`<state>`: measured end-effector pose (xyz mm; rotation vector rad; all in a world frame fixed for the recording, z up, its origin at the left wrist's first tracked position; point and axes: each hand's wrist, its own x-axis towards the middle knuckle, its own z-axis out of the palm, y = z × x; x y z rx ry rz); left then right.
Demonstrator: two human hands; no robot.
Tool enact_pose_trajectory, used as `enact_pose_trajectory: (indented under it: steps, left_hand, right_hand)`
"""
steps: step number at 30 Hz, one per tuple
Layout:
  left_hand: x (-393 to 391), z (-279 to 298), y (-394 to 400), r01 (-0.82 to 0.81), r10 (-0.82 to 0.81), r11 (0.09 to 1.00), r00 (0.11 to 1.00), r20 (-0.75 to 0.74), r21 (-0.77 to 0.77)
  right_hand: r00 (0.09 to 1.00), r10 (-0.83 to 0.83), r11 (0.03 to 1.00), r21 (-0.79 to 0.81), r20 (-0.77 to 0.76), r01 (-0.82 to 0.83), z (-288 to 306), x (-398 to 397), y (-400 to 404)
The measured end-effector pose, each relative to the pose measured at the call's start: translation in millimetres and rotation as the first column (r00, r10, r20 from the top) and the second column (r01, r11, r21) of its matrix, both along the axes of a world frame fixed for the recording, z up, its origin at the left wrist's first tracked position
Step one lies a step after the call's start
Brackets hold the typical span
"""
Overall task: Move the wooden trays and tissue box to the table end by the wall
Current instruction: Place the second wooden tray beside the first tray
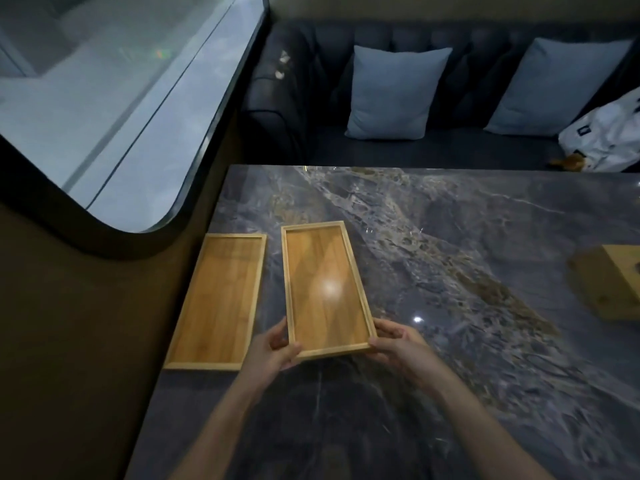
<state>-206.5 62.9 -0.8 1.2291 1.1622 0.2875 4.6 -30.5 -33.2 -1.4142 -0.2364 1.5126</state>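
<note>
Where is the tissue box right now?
In the head view the wooden tissue box sits on the marble table at the far right edge of the frame, partly cut off, well apart from the two trays near the wall.

wooden trays: 2, one by the wall, one held
wooden box: 1, cut off at right edge
hands: 2, left, right
cushions: 2, and
white bag: 1
tables: 1
</note>
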Motion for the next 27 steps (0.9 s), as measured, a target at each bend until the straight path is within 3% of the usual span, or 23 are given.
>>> enact_pose_trajectory:
  steps: [11, 15, 19, 22, 24, 27]
  left_hand:
    - [-23.7, -11.8, 13.4, 0.012, -0.01, 0.996, 1.0, 0.025, -0.088]
    - [-26.8, -16.4, 16.5, 0.027, -0.027, 0.998, 1.0, -0.013, -0.055]
    - [-27.5, -25.9, 14.2, 0.09, -0.07, 0.99, 0.982, -0.177, 0.106]
    - [-27.8, -30.7, 9.0, 0.13, -0.04, 0.951, 0.952, -0.303, 0.28]
    - [-27.9, -33.3, 6.5, 0.15, 0.0, 0.916, 0.927, -0.375, 0.371]
    - [-27.1, -37.9, 5.3, 0.208, 0.046, 0.88, 0.858, -0.511, 0.428]
  right_hand:
    - [0.999, 0.009, 1.0, -0.006, 0.033, -0.009, -13.9, -26.3, 15.2]
    - [0.973, 0.037, 0.999, -0.033, 0.228, -0.03, -17.3, -34.8, 18.5]
    - [0.848, 0.15, 0.989, -0.072, 0.508, -0.132, -15.6, -43.0, 21.3]
    - [0.748, 0.209, 0.977, -0.101, 0.63, -0.188, -12.5, -48.5, 22.3]
    - [0.626, 0.287, 0.956, -0.177, 0.726, -0.233, -15.1, -50.5, 23.0]
    - [0.515, 0.345, 0.938, -0.264, 0.785, -0.226, -20.9, -56.8, 24.0]
